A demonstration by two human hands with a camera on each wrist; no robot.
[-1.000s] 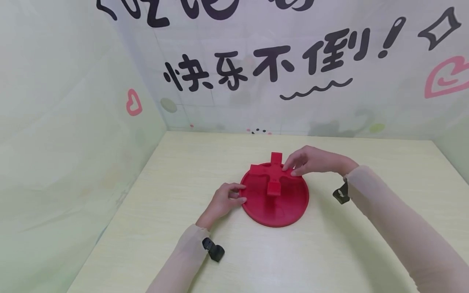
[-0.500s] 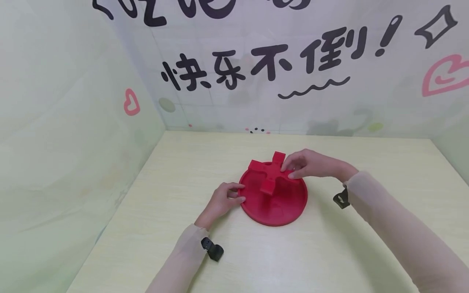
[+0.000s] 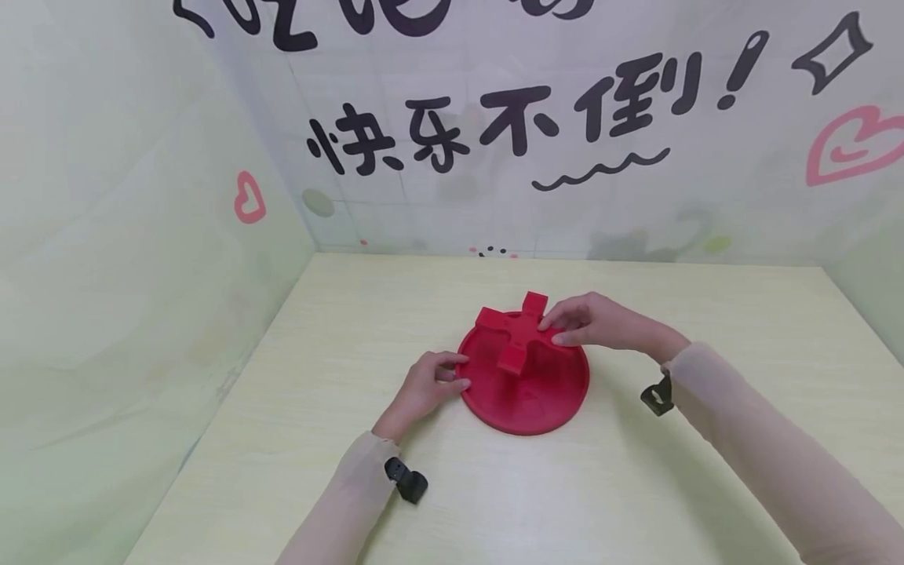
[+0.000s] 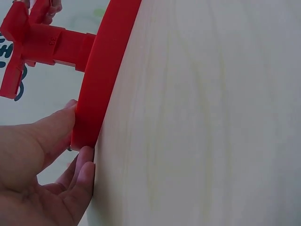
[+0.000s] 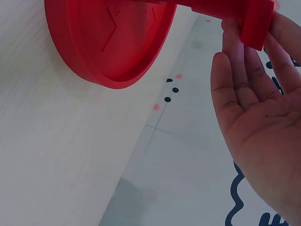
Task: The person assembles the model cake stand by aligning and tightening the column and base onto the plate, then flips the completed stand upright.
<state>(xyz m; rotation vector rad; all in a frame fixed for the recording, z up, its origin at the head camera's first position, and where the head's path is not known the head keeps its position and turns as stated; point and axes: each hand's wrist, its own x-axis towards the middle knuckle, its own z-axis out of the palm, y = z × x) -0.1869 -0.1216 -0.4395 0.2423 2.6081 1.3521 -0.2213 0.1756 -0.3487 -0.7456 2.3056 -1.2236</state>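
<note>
A red round base [image 3: 524, 412] lies flat on the table. From its middle rises a short post [image 4: 61, 48], topped by a red cross-shaped piece [image 3: 524, 329] with block-ended arms. My left hand [image 3: 427, 386] holds the base's rim at the left; in the left wrist view its thumb and fingers sit around the edge. With thumb and fingers, my right hand [image 3: 596, 320] pinches the right arm of the cross. That arm's end [image 5: 256, 26] shows between the fingers in the right wrist view. Part of the post is hidden beneath the cross in the head view.
The pale wooden table [image 3: 339, 337] spreads around the base. A printed cloth [image 3: 424, 212] with black lettering stands behind it, and a pale green cloth wall [image 3: 141, 314] is on the left. Each forearm wears a small black device, one on the left [image 3: 406, 480].
The cross has turned clockwise as seen from above, mostly in the first half second. My right hand has come slightly nearer with it. The left hand and the base stay put.
</note>
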